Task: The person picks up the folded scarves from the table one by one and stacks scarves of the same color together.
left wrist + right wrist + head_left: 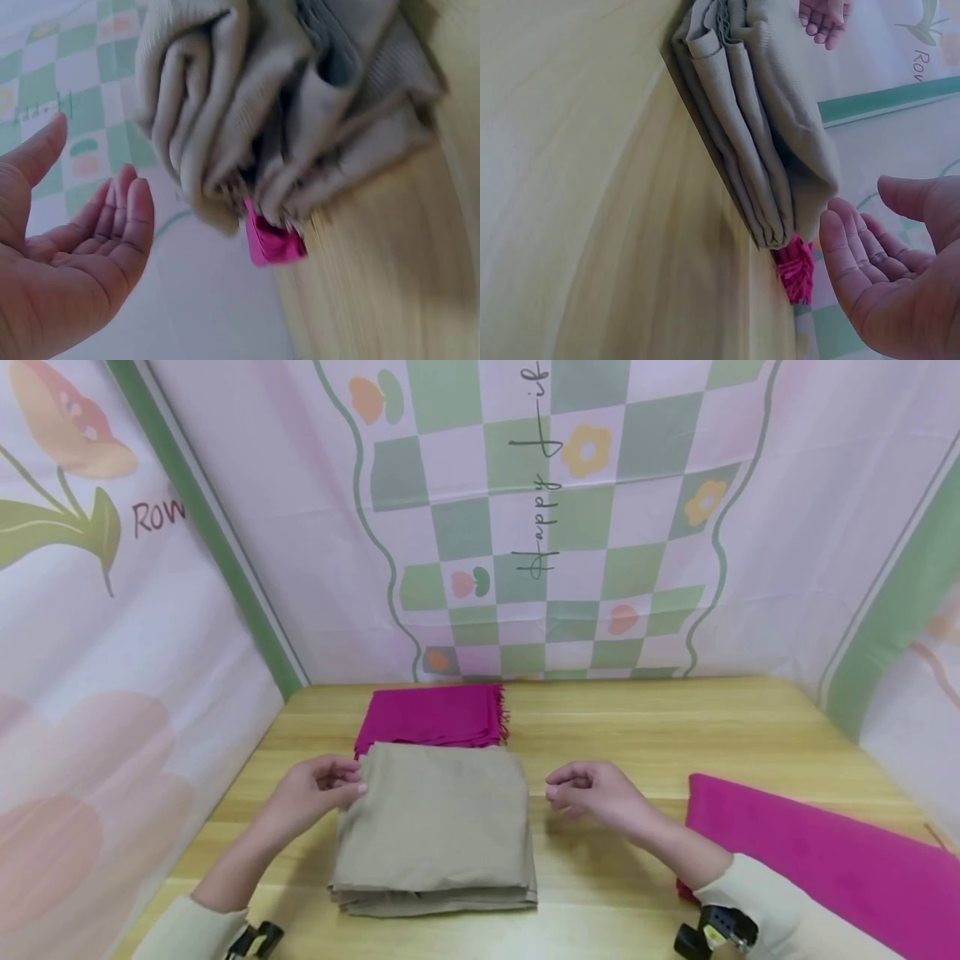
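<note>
The hands (307, 797) (600, 797), thumbs and fingers loosely apart, flank squarish, layered folds of ribbed beige cloth (438, 827).

Bright and diffuse in the head view, with soft shadows on the table (615, 727) beside the beige cloth (435, 818). Dimmer and hazier in both wrist views, visibly blurred in the left.

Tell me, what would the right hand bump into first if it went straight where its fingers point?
Probably the folded beige cloth: the right hand points its fingers toward the cloth's right edge, across a small gap. The hand's height is unclear, so it might pass over the top.
</note>
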Available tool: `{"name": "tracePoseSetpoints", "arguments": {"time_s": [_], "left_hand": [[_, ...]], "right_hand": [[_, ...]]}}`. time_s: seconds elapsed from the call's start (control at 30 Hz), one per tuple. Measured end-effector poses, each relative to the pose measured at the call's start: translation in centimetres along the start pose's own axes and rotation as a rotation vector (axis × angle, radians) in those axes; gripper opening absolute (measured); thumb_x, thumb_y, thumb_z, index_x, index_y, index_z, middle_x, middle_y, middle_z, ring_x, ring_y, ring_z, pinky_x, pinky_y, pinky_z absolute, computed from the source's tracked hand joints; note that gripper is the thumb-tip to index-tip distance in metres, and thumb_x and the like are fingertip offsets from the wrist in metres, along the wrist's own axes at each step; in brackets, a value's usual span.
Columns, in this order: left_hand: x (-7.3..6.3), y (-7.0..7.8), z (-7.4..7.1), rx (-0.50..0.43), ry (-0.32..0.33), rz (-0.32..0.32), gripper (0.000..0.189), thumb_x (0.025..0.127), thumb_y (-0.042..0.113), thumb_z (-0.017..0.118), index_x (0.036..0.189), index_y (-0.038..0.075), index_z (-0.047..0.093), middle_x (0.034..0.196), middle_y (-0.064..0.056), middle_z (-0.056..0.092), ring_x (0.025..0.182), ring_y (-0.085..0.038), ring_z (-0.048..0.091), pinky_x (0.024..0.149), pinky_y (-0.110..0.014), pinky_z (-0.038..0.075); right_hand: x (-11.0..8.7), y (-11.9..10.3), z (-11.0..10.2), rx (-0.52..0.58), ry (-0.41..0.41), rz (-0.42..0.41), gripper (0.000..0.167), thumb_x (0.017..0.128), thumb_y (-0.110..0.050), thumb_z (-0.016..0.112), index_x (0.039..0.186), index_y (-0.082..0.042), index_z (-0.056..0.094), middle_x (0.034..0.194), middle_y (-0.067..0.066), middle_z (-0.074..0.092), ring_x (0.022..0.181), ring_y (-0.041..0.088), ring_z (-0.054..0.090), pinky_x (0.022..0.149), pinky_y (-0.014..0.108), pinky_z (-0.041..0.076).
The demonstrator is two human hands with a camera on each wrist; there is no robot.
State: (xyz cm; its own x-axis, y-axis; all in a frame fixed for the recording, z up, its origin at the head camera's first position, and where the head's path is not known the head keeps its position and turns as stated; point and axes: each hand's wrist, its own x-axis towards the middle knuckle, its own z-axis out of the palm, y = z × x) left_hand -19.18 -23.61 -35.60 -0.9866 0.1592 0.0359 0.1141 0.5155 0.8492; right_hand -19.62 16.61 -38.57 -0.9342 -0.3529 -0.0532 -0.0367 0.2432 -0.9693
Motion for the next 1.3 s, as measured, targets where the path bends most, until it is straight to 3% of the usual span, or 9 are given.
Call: {"name": "tracePoseSetpoints", "arguments": {"time_s": [0.33, 0.57, 0.7, 1.1, 1.3], "left_hand": [[1.6, 2.9, 3.9, -0.068, -0.066, 0.13, 0.029, 0.087, 0.013, 0.074, 0.108, -0.005, 0.066, 0.091, -0.005, 0.067, 0.085, -0.02, 0.062, 0.07, -0.026, 0.053], [2.7, 4.9, 6.9, -0.093, -0.188, 0.252, 0.031, 0.089, 0.016, 0.073, 0.11, -0.005, 0.065, 0.094, -0.005, 0.068, 0.087, -0.02, 0.063, 0.073, -0.027, 0.054], [3.4, 6.1, 8.9, -0.11, -0.234, 0.25, 0.031, 0.089, 0.02, 0.073, 0.111, -0.002, 0.066, 0.096, -0.003, 0.067, 0.089, -0.018, 0.062, 0.075, -0.027, 0.053], [5.2, 9.8, 14.4, -0.14, -0.339, 0.331, 0.021, 0.089, 0.017, 0.073, 0.106, 0.004, 0.069, 0.09, 0.003, 0.067, 0.083, -0.01, 0.062, 0.072, -0.024, 0.053], [5.9, 11.8, 17.4, -0.148, -0.412, 0.366, 0.022, 0.09, 0.017, 0.072, 0.106, 0.003, 0.069, 0.09, 0.002, 0.067, 0.08, -0.005, 0.062, 0.071, -0.021, 0.052]], "right_hand": [[-1.3, -0.4, -1.2, -0.037, 0.136, -0.04, 0.031, 0.093, -0.016, 0.067, 0.112, 0.008, 0.061, 0.097, 0.017, 0.068, 0.092, 0.035, 0.065, 0.077, 0.038, 0.056], [-2.6, -0.7, -2.7, -0.081, 0.194, -0.076, 0.031, 0.093, -0.019, 0.068, 0.111, 0.006, 0.063, 0.095, 0.012, 0.07, 0.089, 0.031, 0.067, 0.074, 0.033, 0.056], [-3.4, -0.7, -3.7, -0.117, 0.214, -0.058, 0.031, 0.094, -0.02, 0.067, 0.111, 0.005, 0.063, 0.097, 0.012, 0.07, 0.09, 0.027, 0.067, 0.075, 0.035, 0.056], [-6.7, -0.3, -8.2, -0.182, 0.309, -0.024, 0.039, 0.097, -0.025, 0.063, 0.117, 0.008, 0.06, 0.098, 0.01, 0.071, 0.088, 0.016, 0.068, 0.075, 0.032, 0.056], [-9.2, 0.2, -11.5, -0.307, 0.335, 0.061, 0.046, 0.098, -0.033, 0.06, 0.124, 0.005, 0.057, 0.102, 0.004, 0.072, 0.087, 0.013, 0.069, 0.074, 0.021, 0.052]]}}
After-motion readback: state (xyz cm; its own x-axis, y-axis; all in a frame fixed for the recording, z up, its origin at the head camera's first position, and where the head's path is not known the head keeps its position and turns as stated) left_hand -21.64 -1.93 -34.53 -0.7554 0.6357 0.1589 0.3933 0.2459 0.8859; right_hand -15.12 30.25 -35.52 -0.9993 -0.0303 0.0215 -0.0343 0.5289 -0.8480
